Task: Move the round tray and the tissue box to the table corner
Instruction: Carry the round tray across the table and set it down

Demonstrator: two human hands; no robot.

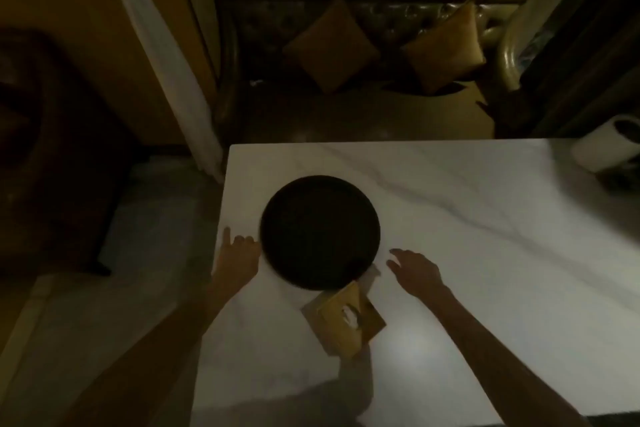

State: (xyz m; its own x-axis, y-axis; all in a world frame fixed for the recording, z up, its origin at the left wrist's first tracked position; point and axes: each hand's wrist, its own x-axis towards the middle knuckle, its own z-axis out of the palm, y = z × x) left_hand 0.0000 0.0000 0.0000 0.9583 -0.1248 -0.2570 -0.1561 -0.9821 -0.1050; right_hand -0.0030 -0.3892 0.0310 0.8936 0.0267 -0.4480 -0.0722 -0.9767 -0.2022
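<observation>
A dark round tray [320, 232] lies flat on the white marble table [467, 218], close to the table's left edge and a little short of its far left corner. Just in front of the tray sits a gold tissue box [346, 321], turned at an angle, with a white tissue showing in its slot. My left hand [239, 255] rests against the tray's left rim, index finger stretched out along the table edge. My right hand [414, 269] hovers to the right of the tray with fingers spread, a small gap away from the rim and holding nothing.
A white cylindrical container [609, 146] stands at the table's far right. Beyond the far edge is a dark sofa with two gold cushions [330, 50]. A pale curtain [173, 80] hangs past the far left corner. Floor lies to the left.
</observation>
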